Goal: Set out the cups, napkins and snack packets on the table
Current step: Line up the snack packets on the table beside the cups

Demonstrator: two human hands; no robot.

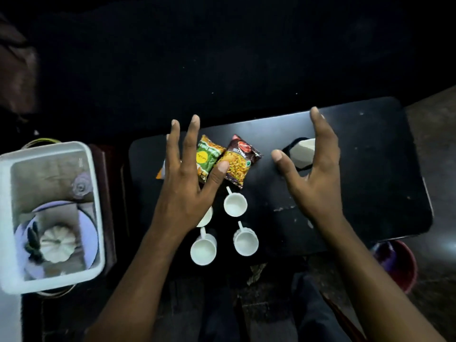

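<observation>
A left hand [182,193], fingers spread and empty, hides part of one white cup [206,217] and a snack packet [161,169]; the right hand [313,178], open, hovers over white napkins [302,153] on the black desk [370,169].

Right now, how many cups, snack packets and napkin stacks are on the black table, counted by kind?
Cups: 4, three in full view and one mostly hidden under the left hand
Snack packets: 3, green, brown, and an orange corner showing beside the left hand
Napkin stacks: 1
Total: 8
</observation>
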